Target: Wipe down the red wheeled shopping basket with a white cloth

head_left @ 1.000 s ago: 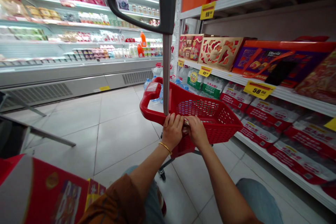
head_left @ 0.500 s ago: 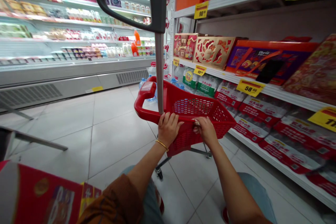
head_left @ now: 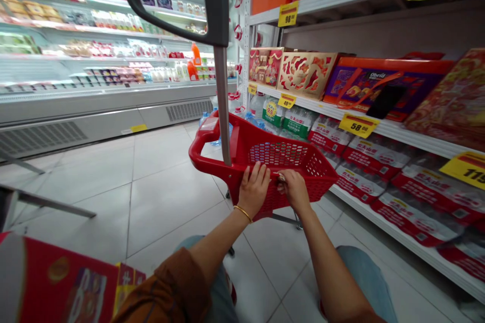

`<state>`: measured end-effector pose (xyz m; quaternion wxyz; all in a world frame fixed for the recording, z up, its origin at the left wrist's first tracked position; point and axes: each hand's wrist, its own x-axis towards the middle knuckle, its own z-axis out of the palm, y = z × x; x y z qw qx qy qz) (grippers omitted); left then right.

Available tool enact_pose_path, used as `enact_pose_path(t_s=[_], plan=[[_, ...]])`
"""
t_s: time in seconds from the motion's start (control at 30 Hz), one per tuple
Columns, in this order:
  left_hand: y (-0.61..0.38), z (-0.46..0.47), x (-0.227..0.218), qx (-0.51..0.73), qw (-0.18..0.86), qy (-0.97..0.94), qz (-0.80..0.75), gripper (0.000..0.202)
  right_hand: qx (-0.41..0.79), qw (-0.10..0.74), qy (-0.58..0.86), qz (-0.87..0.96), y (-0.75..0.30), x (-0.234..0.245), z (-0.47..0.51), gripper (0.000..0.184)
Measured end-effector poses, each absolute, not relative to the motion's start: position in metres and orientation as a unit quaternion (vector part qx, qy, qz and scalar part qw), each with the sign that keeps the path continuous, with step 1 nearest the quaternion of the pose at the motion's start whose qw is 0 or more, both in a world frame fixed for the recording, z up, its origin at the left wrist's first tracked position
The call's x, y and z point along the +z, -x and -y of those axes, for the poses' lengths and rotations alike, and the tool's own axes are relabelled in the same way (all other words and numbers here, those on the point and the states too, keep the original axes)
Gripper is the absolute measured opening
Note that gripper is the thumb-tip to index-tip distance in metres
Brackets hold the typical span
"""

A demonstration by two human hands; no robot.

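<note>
A red plastic shopping cart (head_left: 206,154) with a perforated basket stands in front of my knees, its grey metal pole rising on the left. My left hand (head_left: 254,189), with a gold bangle at the wrist, lies against the near side of the basket. Its fingers are slightly apart, the tips at the rim. Just to the right, my right hand (head_left: 296,189) is closed at the same rim. A small crumpled whitish wipe (head_left: 281,178) shows between its fingers; most of it is hidden.
Right, a white shelf (head_left: 333,113) carries gift boxes above packs of bottled water (head_left: 364,181). A refrigerated display (head_left: 113,106) runs along the back left. A black grip (head_left: 217,15) tops the pole. A red box (head_left: 64,282) is at lower left, below metal legs (head_left: 49,202).
My left hand has moved right along the rim, away from the pole and closer to my right hand. My right hand stays at the rim, shifted slightly left. The view has shifted slightly.
</note>
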<state>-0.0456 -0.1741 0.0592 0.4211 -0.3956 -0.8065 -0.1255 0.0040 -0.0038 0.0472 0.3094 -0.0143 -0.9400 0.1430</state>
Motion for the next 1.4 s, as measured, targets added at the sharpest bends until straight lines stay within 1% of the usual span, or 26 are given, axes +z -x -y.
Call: enact_pose_path(t_s=[0.1,0.27,0.47,0.7,0.8,0.93,1.1,1.3,1.4], plan=[[0.043,0.164,0.055,-0.107,0.386,0.436,0.806,0.036,0.131,0.309,0.024,0.942,-0.006,0.048,0.014,0.025],[0.040,0.156,0.053,-0.139,0.357,0.405,0.830,0.037,0.105,0.320,0.042,0.941,-0.011,0.052,0.035,0.027],[0.041,0.168,0.055,-0.181,0.341,0.382,0.840,0.026,0.087,0.305,0.046,0.947,-0.016,0.057,0.056,0.024],[0.049,0.182,0.055,-0.154,0.351,0.414,0.826,0.022,0.086,0.315,0.015,0.945,-0.020,0.056,0.053,0.027],[0.048,0.182,0.057,-0.162,0.358,0.406,0.825,0.018,0.094,0.315,0.009,0.944,-0.024,0.052,0.046,0.028],[0.045,0.182,0.058,-0.169,0.375,0.403,0.818,0.018,0.103,0.306,0.018,0.946,-0.031,0.046,0.033,0.030],[0.042,0.182,0.058,-0.187,0.379,0.408,0.809,0.017,0.103,0.306,0.032,0.946,-0.038,0.043,0.023,0.028],[0.039,0.180,0.061,-0.230,0.371,0.405,0.804,0.015,0.090,0.315,0.041,0.944,-0.035,0.047,0.034,0.027],[0.039,0.181,0.059,-0.238,0.360,0.406,0.806,0.016,0.091,0.310,0.020,0.946,-0.028,0.053,0.047,0.028]])
